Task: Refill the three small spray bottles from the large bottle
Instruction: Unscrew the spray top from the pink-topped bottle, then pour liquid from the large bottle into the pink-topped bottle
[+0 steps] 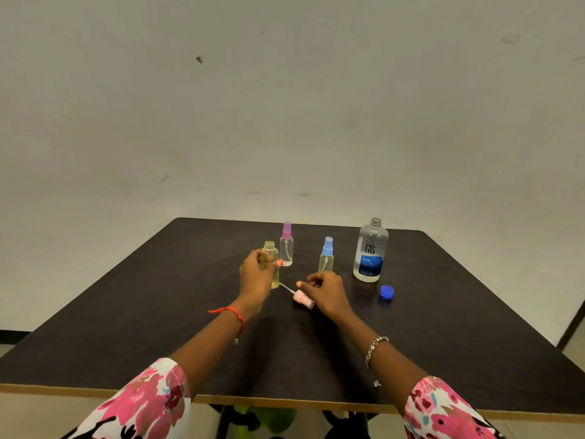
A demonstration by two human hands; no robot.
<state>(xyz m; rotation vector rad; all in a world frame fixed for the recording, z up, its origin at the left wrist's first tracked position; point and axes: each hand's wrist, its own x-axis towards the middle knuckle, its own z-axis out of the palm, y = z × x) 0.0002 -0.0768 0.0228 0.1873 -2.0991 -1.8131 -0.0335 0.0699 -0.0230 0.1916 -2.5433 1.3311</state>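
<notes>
My left hand [257, 274] grips an uncapped small bottle [271, 261] of yellowish liquid, standing upright on the table. Its pink spray top [302, 297] with the dip tube lies flat on the table just to the right. My right hand [326, 288] hovers right over that spray top with fingers loosely curled and apart, holding nothing. A small bottle with a purple spray top [286, 245] and one with a blue spray top [326, 256] stand behind. The large clear bottle with a blue label [369, 251] stands uncapped at the right.
A blue cap [386, 292] lies on the dark table [443, 327] in front of the large bottle. A plain wall rises behind the table's far edge. Something green shows under the near edge.
</notes>
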